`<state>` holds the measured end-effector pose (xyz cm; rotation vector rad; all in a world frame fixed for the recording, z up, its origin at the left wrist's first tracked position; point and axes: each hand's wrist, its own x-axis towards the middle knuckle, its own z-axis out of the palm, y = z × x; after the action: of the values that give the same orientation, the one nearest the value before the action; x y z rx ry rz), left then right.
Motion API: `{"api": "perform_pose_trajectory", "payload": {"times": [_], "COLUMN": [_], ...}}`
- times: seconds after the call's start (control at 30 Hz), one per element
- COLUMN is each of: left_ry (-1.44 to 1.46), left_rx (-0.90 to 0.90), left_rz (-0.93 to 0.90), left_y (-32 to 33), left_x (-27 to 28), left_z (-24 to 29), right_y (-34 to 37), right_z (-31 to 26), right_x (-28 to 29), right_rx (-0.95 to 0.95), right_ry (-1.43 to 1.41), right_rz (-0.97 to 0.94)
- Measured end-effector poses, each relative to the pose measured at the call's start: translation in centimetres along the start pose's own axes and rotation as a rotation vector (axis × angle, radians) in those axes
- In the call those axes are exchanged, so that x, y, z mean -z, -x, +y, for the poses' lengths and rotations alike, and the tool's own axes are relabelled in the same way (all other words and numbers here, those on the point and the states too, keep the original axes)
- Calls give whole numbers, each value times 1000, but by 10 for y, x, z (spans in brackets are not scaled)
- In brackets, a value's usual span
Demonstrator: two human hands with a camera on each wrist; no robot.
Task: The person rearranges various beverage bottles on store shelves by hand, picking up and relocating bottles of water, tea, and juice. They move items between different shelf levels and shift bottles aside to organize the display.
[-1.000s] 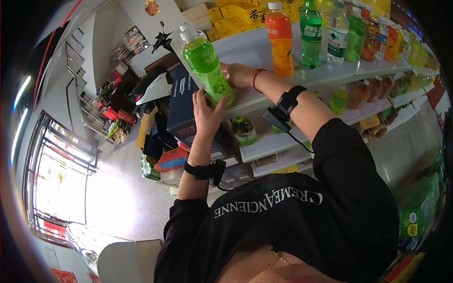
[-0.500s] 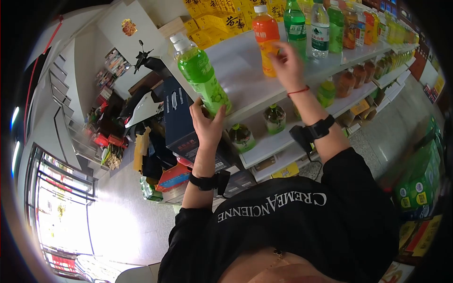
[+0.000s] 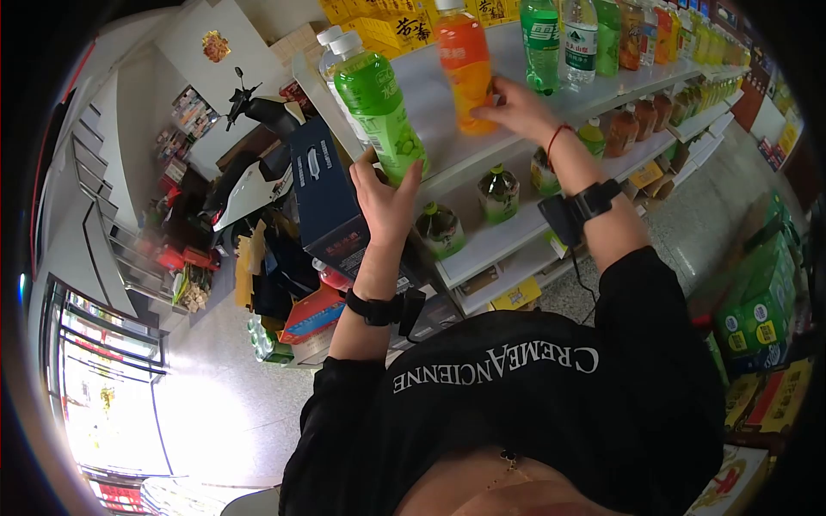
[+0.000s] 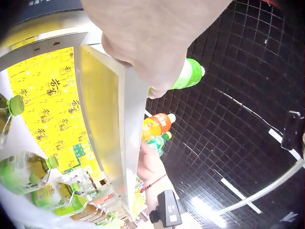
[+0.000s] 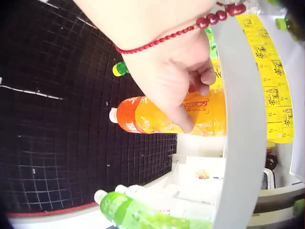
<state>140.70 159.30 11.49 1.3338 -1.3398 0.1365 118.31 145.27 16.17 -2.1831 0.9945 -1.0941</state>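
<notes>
My left hand (image 3: 385,202) holds the lower part of a green drink bottle (image 3: 374,95) with a white cap, thumb in front and fingers round the far side. This bottle stands at the left end of the top shelf, with another white-capped bottle (image 3: 328,64) partly hidden behind it. To the right, my right hand (image 3: 520,110) grips an orange drink bottle (image 3: 463,64) low down from its right side. In the right wrist view the thumb lies along the orange bottle (image 5: 157,114), which is upright on the shelf.
A green soda bottle (image 3: 540,47), a water bottle (image 3: 580,43) and several more drinks line the top shelf (image 3: 430,95) to the right. Squat bottles (image 3: 499,193) stand on the shelf below. Yellow boxes (image 3: 396,30) are stacked behind; a dark blue box (image 3: 323,189) is beside the left end.
My right hand has left the green bottle's side, moved right and taken hold of the orange bottle, which now stands slightly farther left of the soda bottle. My left hand stays on the green bottle.
</notes>
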Motion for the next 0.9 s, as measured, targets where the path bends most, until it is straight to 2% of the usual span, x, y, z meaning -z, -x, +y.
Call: {"api": "perform_pose_trajectory", "payload": {"times": [0.1,0.13,0.23,0.37,0.43,0.5,0.6,0.67,0.7,0.77,0.8,0.83,0.9], "left_ry": [-13,-21,-11,0,-47,-44,-30,-46,-61,-33,-6,-11,-24], "left_rx": [2,-6,-20,-28,-55,-45,-18,-6,3,15,26,33,9], "left_rz": [-3,-1,23,20,32,24,32,23,14,14,10,15,8], "left_y": [0,0,1,1,1,1,1,2,1,1,2,2,2], "left_x": [-1,-1,0,-2,-2,-1,-1,0,-1,-2,-2,-2,-2], "left_z": [-1,-2,2,-1,-3,-4,-1,-1,0,-1,-1,-1,-2], "right_y": [9,15,14,19,22,25,16,1,-7,-20,-24,-24,-26], "right_z": [-17,-33,-36,-42,-41,-27,10,54,73,100,105,96,80], "right_x": [-24,-26,-40,-32,-24,-15,33,67,76,89,94,97,108], "right_rx": [96,62,125,125,150,170,-121,-85,-81,-76,-117,-114,-234], "right_ry": [-146,-105,-171,-85,-151,-329,-207,79,79,189,171,169,-340], "right_rz": [-50,-109,-98,-131,-127,51,558,752,750,588,486,477,114]}}
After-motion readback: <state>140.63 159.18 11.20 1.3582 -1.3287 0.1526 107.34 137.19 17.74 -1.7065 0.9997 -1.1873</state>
